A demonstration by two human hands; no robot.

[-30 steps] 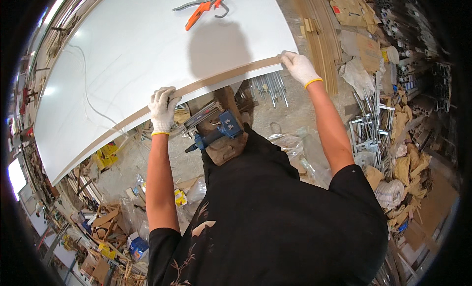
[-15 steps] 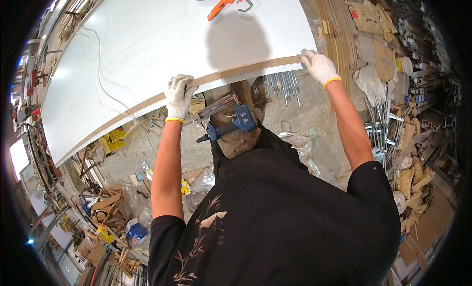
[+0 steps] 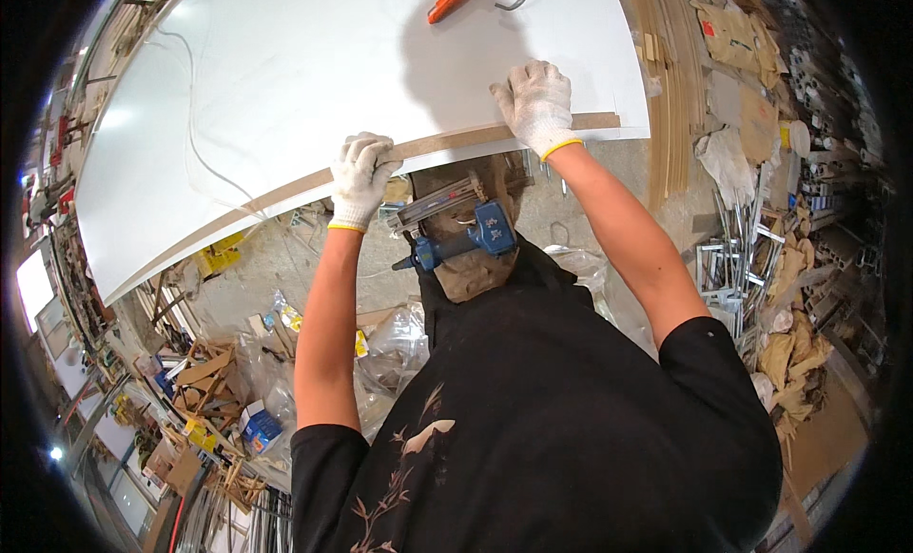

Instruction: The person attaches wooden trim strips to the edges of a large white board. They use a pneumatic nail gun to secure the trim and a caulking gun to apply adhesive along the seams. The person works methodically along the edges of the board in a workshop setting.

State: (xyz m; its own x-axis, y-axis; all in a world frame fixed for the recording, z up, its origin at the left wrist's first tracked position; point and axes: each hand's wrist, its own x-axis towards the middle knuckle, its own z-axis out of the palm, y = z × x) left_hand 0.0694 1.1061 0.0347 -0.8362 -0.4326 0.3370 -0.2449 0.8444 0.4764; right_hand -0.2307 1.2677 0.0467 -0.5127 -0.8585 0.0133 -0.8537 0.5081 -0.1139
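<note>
A large white panel (image 3: 285, 77) spreads out in front of me, with a narrow brown wood strip (image 3: 447, 142) lying along its near edge. My left hand (image 3: 359, 180), in a white knit glove with a yellow cuff, has its fingers curled over the strip left of centre. Farther right, my right hand (image 3: 540, 104), gloved alike, lies across the strip with its fingers on the panel and the thumb apart. A blue nail gun (image 3: 493, 228) rests between my forearms, close to my body. An orange-handled locking clamp (image 3: 455, 0) lies on the panel, cut off by the upper edge.
A thin pale cord (image 3: 192, 111) runs over the panel's left part. Long wooden strips (image 3: 671, 125) are stacked beyond its right edge. Metal frames (image 3: 730, 277) and brown paper wrappings (image 3: 789, 339) lie at right. Clear plastic (image 3: 395, 349), a blue box (image 3: 259, 426) and wood scraps (image 3: 206, 370) litter the lower left.
My right hand has left the strip's right end and moved left onto the panel. My left hand has shifted slightly right, still at the strip. The clamp appears higher and farther right in view.
</note>
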